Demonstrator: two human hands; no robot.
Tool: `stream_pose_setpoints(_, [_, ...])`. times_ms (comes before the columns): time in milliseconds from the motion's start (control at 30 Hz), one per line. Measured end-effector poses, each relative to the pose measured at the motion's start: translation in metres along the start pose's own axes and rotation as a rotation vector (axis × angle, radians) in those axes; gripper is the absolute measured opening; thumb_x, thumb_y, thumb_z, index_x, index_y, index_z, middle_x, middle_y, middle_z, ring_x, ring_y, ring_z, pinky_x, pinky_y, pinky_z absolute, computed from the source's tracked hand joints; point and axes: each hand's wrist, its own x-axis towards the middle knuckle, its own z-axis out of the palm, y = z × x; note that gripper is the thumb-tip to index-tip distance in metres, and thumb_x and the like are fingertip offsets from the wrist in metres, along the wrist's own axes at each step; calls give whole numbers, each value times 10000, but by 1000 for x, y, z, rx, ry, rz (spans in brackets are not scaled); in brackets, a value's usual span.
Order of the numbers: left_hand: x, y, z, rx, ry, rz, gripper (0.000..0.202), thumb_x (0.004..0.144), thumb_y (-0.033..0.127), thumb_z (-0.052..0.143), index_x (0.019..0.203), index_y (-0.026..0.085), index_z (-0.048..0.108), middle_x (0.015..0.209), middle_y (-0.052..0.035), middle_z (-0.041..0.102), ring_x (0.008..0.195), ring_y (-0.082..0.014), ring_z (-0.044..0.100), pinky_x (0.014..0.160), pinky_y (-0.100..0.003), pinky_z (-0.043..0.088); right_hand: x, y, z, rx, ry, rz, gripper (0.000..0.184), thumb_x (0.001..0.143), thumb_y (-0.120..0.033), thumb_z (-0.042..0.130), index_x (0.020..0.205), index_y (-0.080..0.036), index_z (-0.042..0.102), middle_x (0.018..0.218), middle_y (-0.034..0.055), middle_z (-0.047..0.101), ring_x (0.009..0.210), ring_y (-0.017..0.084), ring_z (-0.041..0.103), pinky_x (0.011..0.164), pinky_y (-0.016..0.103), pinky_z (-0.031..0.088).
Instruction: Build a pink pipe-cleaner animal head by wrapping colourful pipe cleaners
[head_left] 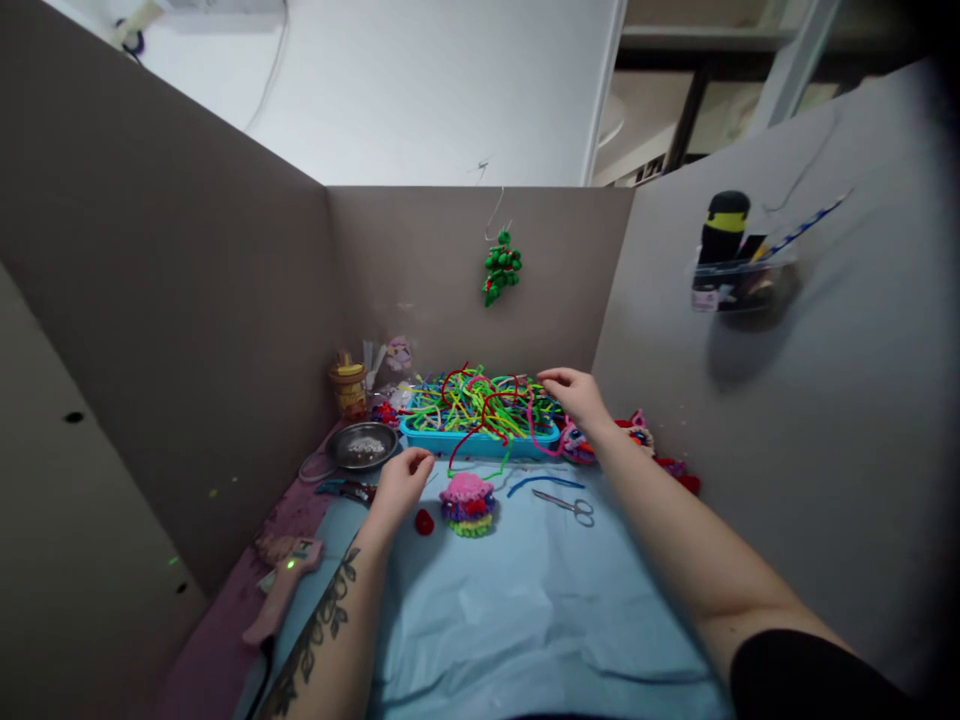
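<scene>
My left hand (405, 477) hovers over the blue cloth (517, 620), thumb and fingers pinched together; anything between them is too small to make out. Just right of it sits a pink, purple and green fuzzy pipe-cleaner figure (468, 506), with a small red piece (424, 522) beside it. Held higher, my right hand (576, 395) is at the right end of a blue tray (431, 437) heaped with pipe cleaners (480, 405). Its fingertips are closed together, and I cannot see what they hold. A bent pink pipe cleaner (534, 425) hangs over the tray's edge near it.
Scissors (566, 504) and a blue pipe cleaner (546, 481) lie at right. On the left are a metal bowl (362, 446), pliers (346, 489) and a pink glue gun (285, 590). A green ornament (502, 268) hangs on the back panel; a clear holder (742, 285) is on the right panel.
</scene>
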Motion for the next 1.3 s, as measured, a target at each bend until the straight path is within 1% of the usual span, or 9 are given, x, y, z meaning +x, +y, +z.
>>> stream_pose_setpoints(133, [1, -1, 1, 2, -3, -1, 251, 745, 372, 521, 752, 159, 655, 641, -26, 631, 608, -169, 571, 567, -244, 417, -3, 2, -21, -174, 54, -7, 283, 719, -247, 497, 907, -122, 668, 776, 63, 694, 669, 167, 628, 635, 283, 494])
stream_pose_setpoints(300, [1, -2, 6, 11, -27, 13, 256, 753, 375, 518, 773, 161, 658, 665, -29, 642, 620, -169, 579, 571, -244, 421, -36, 8, -16, -674, -589, -129, 259, 696, -123, 516, 865, -178, 704, 911, 51, 702, 834, 176, 624, 771, 264, 458])
stream_pose_setpoints(400, [0, -1, 6, 25, -35, 13, 258, 758, 378, 516, 777, 161, 654, 662, -29, 638, 620, -171, 576, 573, -247, 421, -63, 13, 7, -904, -743, -125, 318, 707, -110, 520, 950, -218, 695, 992, 43, 692, 933, 183, 611, 812, 252, 434])
stream_pose_setpoints(533, [-1, 1, 3, 11, -25, 15, 266, 752, 391, 521, 763, 161, 654, 660, -30, 637, 625, -177, 577, 574, -251, 426, -78, 14, 28, -986, -693, -54, 202, 690, -149, 582, 830, -211, 714, 839, 51, 712, 799, 188, 644, 708, 234, 451])
stream_pose_setpoints(667, [-2, 10, 3, -62, 12, 9, 274, 734, 407, 544, 775, 160, 655, 708, -38, 648, 664, -180, 584, 598, -255, 440, -80, -11, 25, -1082, -453, -9, 252, 831, -210, 454, 852, -132, 693, 863, 161, 685, 796, 232, 642, 681, 282, 451])
stream_pose_setpoints(767, [-7, 23, 10, -211, -111, -24, 303, 725, 414, 565, 851, 154, 657, 709, -35, 641, 628, -154, 565, 556, -239, 426, -95, -43, 27, -1042, -257, -280, 269, 870, -268, 427, 904, -148, 665, 911, 160, 668, 851, 237, 620, 732, 298, 444])
stream_pose_setpoints(900, [-16, 38, 20, -465, -303, -59, 478, 731, 417, 575, 1137, 164, 562, 595, 34, 540, 491, -90, 464, 464, -196, 368, -128, -73, 52, -832, -575, -750, 184, 842, -229, 470, 858, -169, 643, 843, 102, 673, 807, 198, 611, 724, 282, 442])
stream_pose_setpoints(967, [-18, 41, 20, -534, -316, -79, 420, 768, 457, 522, 1062, 164, 582, 564, 45, 499, 449, -74, 420, 434, -186, 339, -139, -76, 67, -745, -692, -886, 163, 835, -206, 475, 845, -171, 633, 828, 88, 671, 764, 183, 609, 698, 280, 444])
stream_pose_setpoints(1300, [-18, 36, 14, -44, -82, 255, 237, 815, 336, 509, 915, 193, 670, 760, -39, 656, 696, -166, 576, 672, -261, 436, -130, -73, 57, -551, -587, -960, 314, 831, -147, 481, 1122, -200, 587, 1136, 108, 619, 998, 211, 573, 844, 363, 459])
